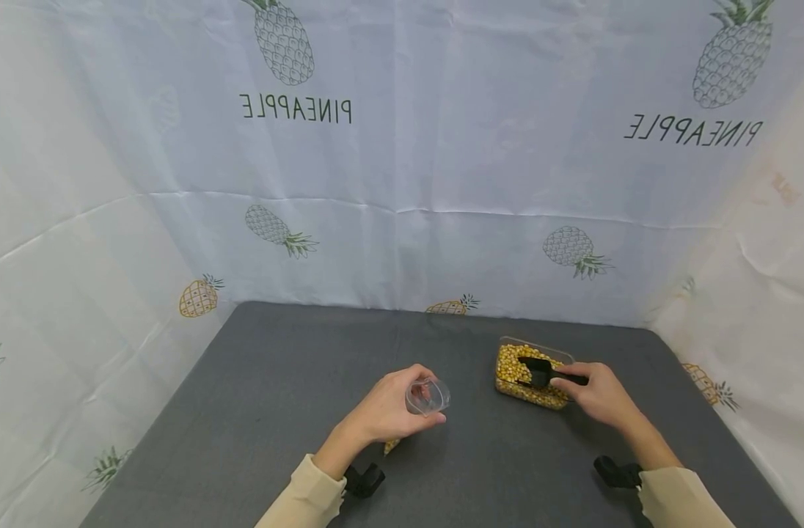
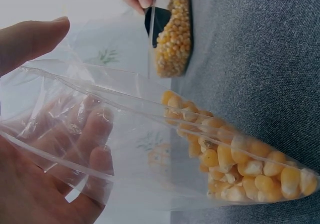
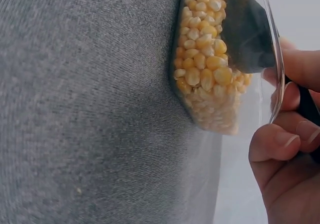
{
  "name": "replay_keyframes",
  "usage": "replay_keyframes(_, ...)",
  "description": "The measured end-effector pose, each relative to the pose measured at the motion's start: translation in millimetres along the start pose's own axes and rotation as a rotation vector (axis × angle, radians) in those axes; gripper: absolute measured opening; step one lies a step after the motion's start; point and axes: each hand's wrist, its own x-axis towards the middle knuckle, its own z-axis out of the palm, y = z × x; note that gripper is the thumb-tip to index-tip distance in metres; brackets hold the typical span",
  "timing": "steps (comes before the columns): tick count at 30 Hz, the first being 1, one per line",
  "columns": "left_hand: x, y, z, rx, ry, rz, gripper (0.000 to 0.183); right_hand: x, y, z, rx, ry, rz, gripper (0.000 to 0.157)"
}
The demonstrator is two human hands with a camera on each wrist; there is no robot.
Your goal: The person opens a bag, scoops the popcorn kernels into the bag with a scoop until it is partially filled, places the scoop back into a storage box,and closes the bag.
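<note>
My left hand [image 1: 389, 405] curls round the mouth of a clear plastic bag [image 2: 135, 149], which gapes between thumb and fingers. Corn kernels [image 2: 245, 166] fill the bag's pointed lower corner; in the head view the hand covers most of it. To the right, my right hand [image 1: 598, 394] grips the handle of a black scoop [image 1: 541, 372]. The scoop's blade is down among yellow corn kernels [image 1: 510, 364] inside a clear rectangular container [image 3: 276, 44]. In the right wrist view, the fingers wrap the handle beside the container's rim.
A dark grey cloth-covered table [image 1: 296, 367] lies under everything. White curtains with pineapple prints [image 1: 402, 161] stand behind it and at both sides. Black straps or mounts [image 1: 364, 480] sit at both wrists. One pale speck [image 3: 78, 190] lies on the cloth.
</note>
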Motion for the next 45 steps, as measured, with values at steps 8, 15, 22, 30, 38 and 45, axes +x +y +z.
replay_keyframes(8, 0.4, -0.1, -0.8, 0.000, 0.000, -0.001, 0.048, -5.6, 3.0, -3.7, 0.028, 0.010, 0.036, 0.043)
replay_keyframes(15, 0.3, 0.2, -1.0, -0.003, 0.001, -0.010, 0.048, -7.4, 6.4, -8.2, 0.040, 0.012, 0.058, 0.046)
replay_keyframes(22, -0.1, 0.4, -1.3, -0.005, 0.001, -0.007, 0.048, -11.4, 10.7, -12.1, 0.059, 0.011, 0.078, 0.048)
replay_keyframes(30, -0.3, 0.6, -1.0, 0.001, 0.000, -0.007, 0.049, -16.0, 15.1, -12.9, 0.078, 0.023, 0.095, 0.048)
replay_keyframes(38, -0.3, -0.7, -0.5, -0.002, 0.007, 0.000, 0.050, -19.7, 15.8, -12.1, 0.127, 0.049, 0.111, 0.049)
replay_keyframes(45, -0.3, -0.1, -0.7, 0.004, 0.012, -0.002, 0.050, -19.3, 9.6, -13.8, 0.179, 0.048, 0.125, 0.052)
